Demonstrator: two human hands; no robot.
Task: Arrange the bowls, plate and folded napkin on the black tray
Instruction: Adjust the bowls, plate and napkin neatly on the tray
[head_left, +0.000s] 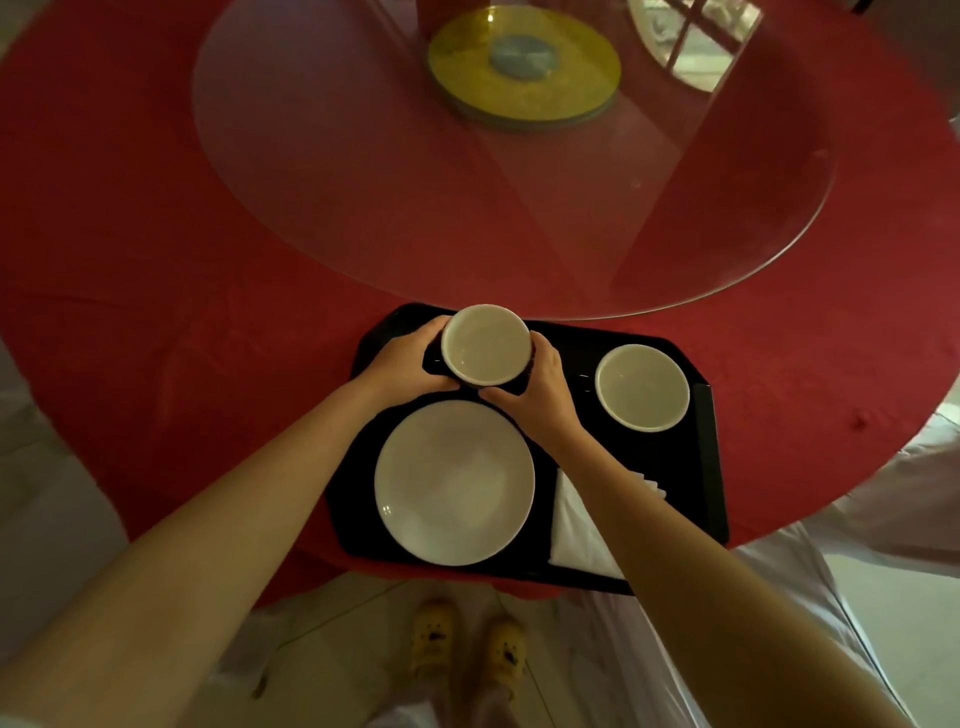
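A black tray (696, 467) lies at the near edge of the red table. On it sit a white plate (454, 483) at the front left, a white bowl (642, 387) at the back right, and a folded white napkin (576, 530) at the front right, partly under my right forearm. A second white bowl (485, 344) is at the tray's back left. My left hand (410, 358) grips its left side and my right hand (540, 387) grips its right side. Whether this bowl rests on the tray or is held just above it is unclear.
A round glass turntable (363, 156) with a yellow hub (524, 65) fills the table's middle, its rim just beyond the tray. Red tablecloth (156, 312) spreads to the left. White-covered chairs (909, 493) stand at the right, and my yellow shoes (467, 649) show below.
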